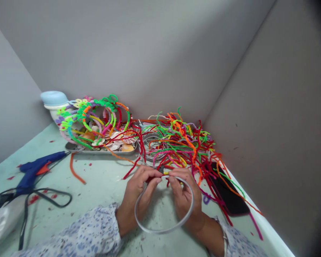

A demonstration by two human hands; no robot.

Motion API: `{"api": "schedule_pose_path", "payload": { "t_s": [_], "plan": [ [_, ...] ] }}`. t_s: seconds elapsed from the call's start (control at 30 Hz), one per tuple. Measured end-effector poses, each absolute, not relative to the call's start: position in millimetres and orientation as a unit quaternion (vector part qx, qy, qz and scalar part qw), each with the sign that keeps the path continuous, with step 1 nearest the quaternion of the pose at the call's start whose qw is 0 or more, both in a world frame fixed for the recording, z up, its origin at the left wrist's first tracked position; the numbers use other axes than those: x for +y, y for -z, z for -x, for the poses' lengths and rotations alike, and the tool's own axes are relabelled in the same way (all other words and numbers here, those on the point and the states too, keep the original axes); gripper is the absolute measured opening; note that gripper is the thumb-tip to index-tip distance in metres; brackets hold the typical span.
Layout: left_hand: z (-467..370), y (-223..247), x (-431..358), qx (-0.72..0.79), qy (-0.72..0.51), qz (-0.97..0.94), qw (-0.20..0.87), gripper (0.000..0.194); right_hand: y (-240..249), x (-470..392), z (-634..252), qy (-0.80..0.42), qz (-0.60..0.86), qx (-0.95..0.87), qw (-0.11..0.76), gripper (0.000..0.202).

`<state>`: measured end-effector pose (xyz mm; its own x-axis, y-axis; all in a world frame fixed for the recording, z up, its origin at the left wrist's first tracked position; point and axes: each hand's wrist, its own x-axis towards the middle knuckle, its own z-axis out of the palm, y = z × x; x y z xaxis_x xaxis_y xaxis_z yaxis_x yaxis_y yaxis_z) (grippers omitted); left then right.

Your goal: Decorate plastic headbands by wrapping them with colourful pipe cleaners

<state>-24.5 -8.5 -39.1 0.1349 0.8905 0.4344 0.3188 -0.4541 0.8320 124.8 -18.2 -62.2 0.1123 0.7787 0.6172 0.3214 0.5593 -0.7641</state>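
A thin silver-grey headband hoop [158, 232] is held upright over the table, its upper part pinched between both hands. My left hand [136, 191] is closed on the hoop with thumb and forefinger, just left of its top. Close beside it, my right hand [186, 194] pinches the same part from the other side. A small yellow bit [166, 173] shows between the fingertips; I cannot tell whether it belongs to the hoop. Just beyond the hands lies a tangled heap of coloured pipe cleaners [187, 139], with more silver hoops [151, 151] beside it.
A metal tray [109, 152] of shells stands at back left, with finished pipe-cleaner headbands [96, 107] piled on it. Behind is a white bottle with a blue lid [54, 98]. A blue glue gun [33, 169] and its cord lie left. At right, a dark phone [230, 196] rests under pipe cleaners.
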Motion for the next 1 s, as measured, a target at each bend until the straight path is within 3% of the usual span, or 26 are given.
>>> {"api": "schedule_pose_path", "payload": {
  "t_s": [1.0],
  "plan": [
    [26.0, 35.0, 0.7, 0.459, -0.451, -0.682, 0.347, 0.015, 68.6, -9.6, -120.4, -0.317, 0.503, -0.570, 0.567, 0.013]
  ]
}}
